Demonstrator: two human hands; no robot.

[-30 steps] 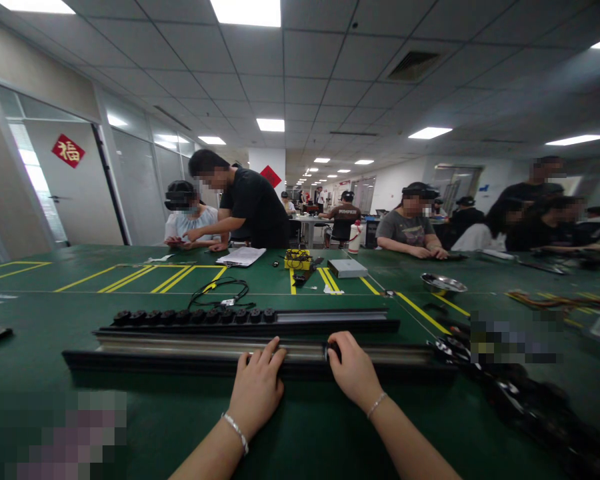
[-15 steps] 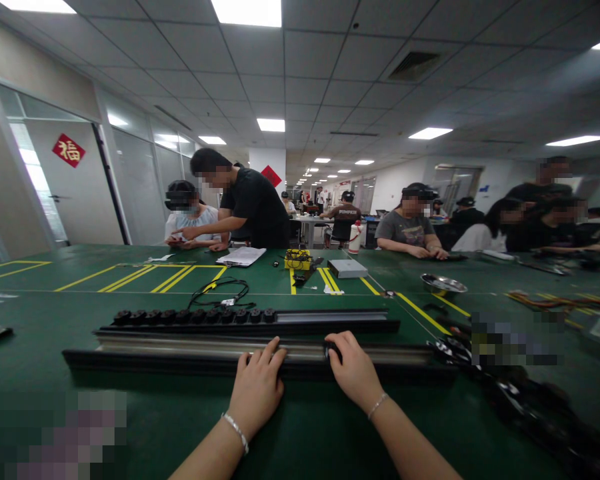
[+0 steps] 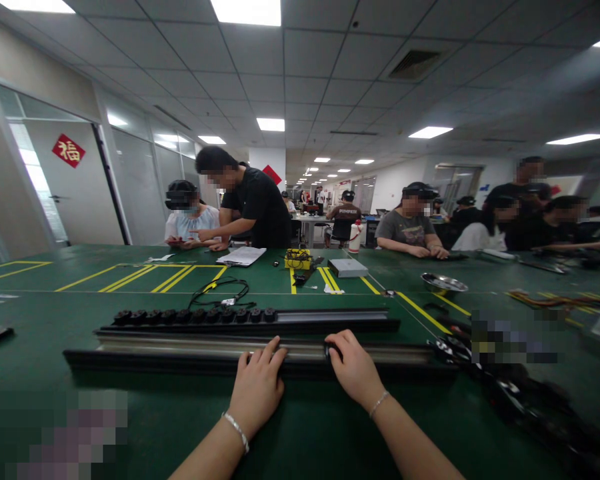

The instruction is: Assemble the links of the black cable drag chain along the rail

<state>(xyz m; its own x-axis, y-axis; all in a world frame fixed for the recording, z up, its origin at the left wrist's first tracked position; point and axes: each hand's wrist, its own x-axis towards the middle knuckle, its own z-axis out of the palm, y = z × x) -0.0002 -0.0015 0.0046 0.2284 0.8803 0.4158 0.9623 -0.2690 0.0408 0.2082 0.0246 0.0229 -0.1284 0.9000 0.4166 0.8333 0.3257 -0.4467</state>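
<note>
A long black and silver rail [image 3: 180,350] lies across the green table in front of me. My left hand [image 3: 257,387] rests flat on its near edge, fingers stretched out over the rail. Just to the right, my right hand [image 3: 353,368] is curled, its fingertips pinching a small black part [image 3: 327,349] set on the rail. A second rail [image 3: 330,319] lies behind the first, with a row of several black round parts [image 3: 193,315] seated along its left half.
A heap of black parts [image 3: 530,400] lies at the right. Farther back are a black cable [image 3: 220,293], a yellow box [image 3: 298,259], a grey box [image 3: 347,267], papers [image 3: 241,256] and a metal bowl [image 3: 443,284]. Several people sit or stand at the table's far side.
My hands stay where they were on the rail. The standing person in black across the table has shifted slightly to the right.
</note>
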